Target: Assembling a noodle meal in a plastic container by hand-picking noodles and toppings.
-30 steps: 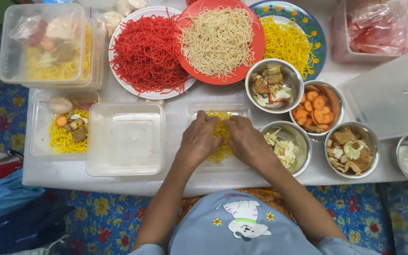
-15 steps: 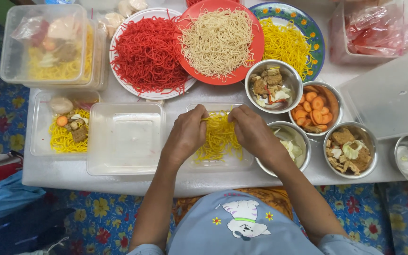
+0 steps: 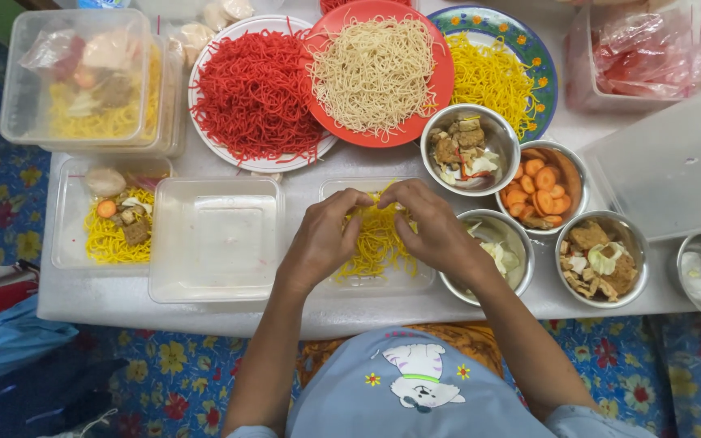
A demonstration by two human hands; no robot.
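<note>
A clear plastic container [image 3: 415, 280] lies on the white table in front of me with a heap of yellow noodles [image 3: 379, 243] in it. My left hand [image 3: 322, 239] and my right hand [image 3: 432, 227] are both over this container, fingertips pinched into the noodles near its far edge. The hands almost meet at the top of the heap. An empty clear container [image 3: 217, 239] sits just left of my left hand.
Plates of red noodles [image 3: 257, 89], pale noodles [image 3: 375, 73] and yellow noodles [image 3: 496, 77] stand at the back. Metal bowls of toppings [image 3: 470, 150], carrot slices [image 3: 541, 186], cabbage [image 3: 501, 251] and tofu [image 3: 602, 259] sit at right. A filled container [image 3: 111, 215] and stacked tubs [image 3: 83, 77] are at left.
Both hands spread apart over the yellow noodles, then drew back together toward the container's far edge, pinching the strands.
</note>
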